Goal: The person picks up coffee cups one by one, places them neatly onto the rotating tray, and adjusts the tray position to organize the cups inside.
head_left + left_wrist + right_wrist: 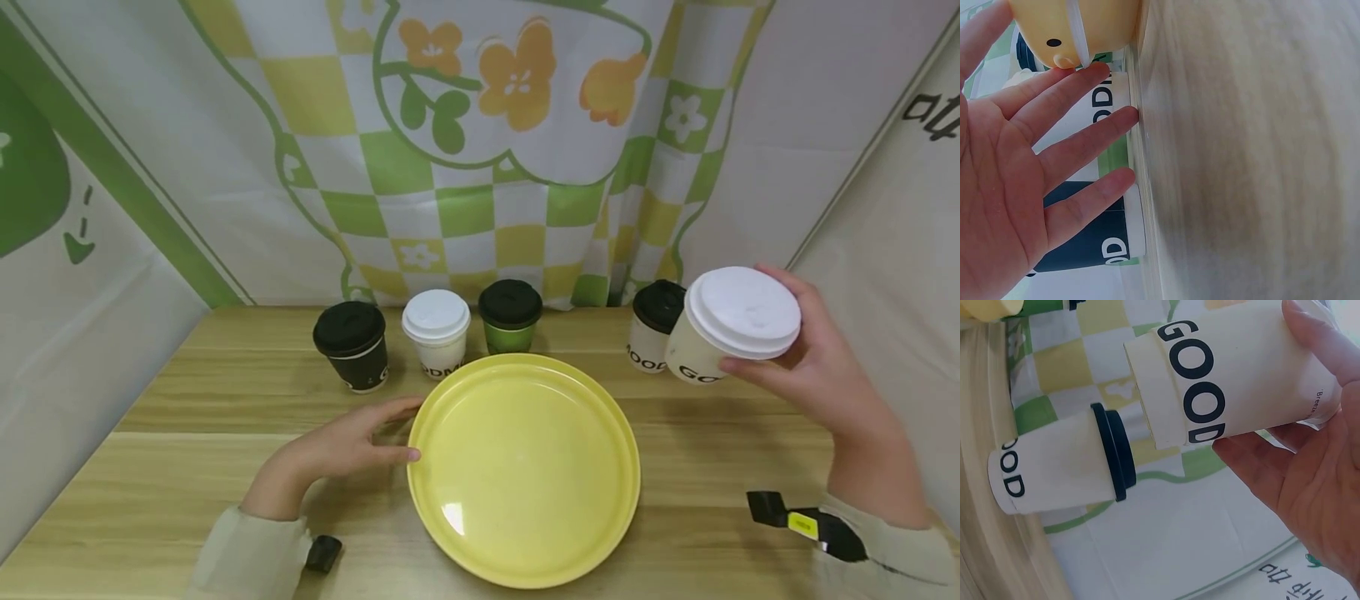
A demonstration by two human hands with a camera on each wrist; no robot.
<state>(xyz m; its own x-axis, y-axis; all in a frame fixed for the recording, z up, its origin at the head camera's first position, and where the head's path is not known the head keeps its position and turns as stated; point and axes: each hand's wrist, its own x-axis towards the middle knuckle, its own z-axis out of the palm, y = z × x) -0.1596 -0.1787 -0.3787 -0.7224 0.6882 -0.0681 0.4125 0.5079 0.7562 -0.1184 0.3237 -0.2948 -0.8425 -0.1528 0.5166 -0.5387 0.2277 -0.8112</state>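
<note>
My right hand (840,383) grips a white paper cup (701,346) with a white lid and holds it above the table, thumb on the near side. In the right wrist view, this cup (1247,369) shows the letters GOOD. Just behind it stands a smaller white cup (648,342) with a black lid. A round yellow tray (525,467) lies in the middle, its raised rim facing up. At its left edge my left hand (337,442) has its fingers stretched out, the thumb tip touching the rim. The left wrist view shows these fingers (1079,150) spread, beside the yellow side with a black eye.
Along the back stand a black cup with a black lid (349,342), a white-lidded cup (437,333) and a green cup with a black lid (510,317). Behind them hangs a checked, flowered curtain (465,208). White walls flank the wooden table (217,400).
</note>
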